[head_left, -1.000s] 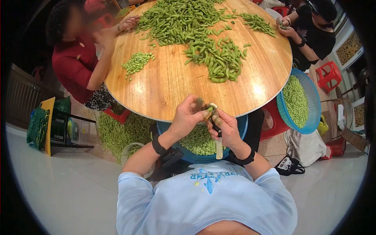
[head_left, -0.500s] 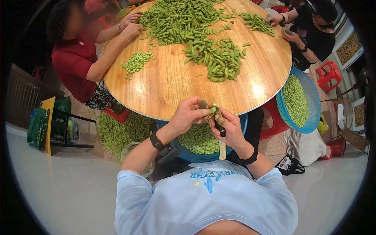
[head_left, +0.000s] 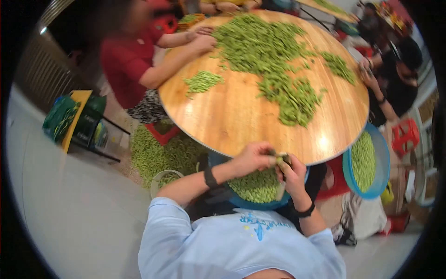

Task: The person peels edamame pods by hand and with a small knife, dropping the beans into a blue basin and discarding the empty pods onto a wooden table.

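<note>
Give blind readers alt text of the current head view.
A person's left hand is beside their right hand, which holds a pale-bladed tool, above a blue basin of shelled beans, at a round wooden table heaped with green pods.

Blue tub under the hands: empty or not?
Not empty: green beans lie inside the blue tub; how deep they go is hidden.

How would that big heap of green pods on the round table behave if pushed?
The pod heap would probably spread apart, being many loose pieces. Its edge would likely slide easily, since the tabletop looks smooth and shiny.
</note>
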`<state>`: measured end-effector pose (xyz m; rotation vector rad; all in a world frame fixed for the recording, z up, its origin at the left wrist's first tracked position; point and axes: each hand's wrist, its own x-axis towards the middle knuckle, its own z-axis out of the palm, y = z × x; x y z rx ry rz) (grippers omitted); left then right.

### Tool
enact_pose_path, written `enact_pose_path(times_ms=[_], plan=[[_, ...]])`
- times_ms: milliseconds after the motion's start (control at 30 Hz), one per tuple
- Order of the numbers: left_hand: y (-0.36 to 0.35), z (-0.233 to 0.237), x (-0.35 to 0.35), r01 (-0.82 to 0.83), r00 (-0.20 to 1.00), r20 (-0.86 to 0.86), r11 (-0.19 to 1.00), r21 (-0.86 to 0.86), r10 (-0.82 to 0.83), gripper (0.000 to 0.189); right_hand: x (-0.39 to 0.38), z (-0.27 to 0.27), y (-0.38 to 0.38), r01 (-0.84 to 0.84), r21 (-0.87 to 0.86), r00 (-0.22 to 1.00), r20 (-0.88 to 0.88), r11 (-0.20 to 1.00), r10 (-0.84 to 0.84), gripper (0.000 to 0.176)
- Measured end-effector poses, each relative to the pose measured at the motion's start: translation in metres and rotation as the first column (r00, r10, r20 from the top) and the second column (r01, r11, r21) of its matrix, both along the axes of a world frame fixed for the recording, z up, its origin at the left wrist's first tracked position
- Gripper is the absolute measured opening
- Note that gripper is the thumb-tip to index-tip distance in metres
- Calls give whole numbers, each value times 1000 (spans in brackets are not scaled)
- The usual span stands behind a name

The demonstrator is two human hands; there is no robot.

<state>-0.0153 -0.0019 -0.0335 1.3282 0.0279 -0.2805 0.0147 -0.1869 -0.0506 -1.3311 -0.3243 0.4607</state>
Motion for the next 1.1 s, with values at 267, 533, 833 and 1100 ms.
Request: enact_pose_path(times_ms=[267,533,833,1100], plan=[[-3,10,-13,-195,897,440,855,481,-43,22,-6,4,4,5,8,998,67,1000,-6,7],[-5,13,-20,-152,931,361,949,276,45,20,-6,3,3,-11,76,999,46,997,8,9],[-13,8,-25,-120,957,281,976,179,67,15,-7,0,5,-2,185,999,-36,983,8,10],[-10,10,-27,-82,969,240,991,103,55,13,-10,11,4,0,192,995,-96,981,18,8]])
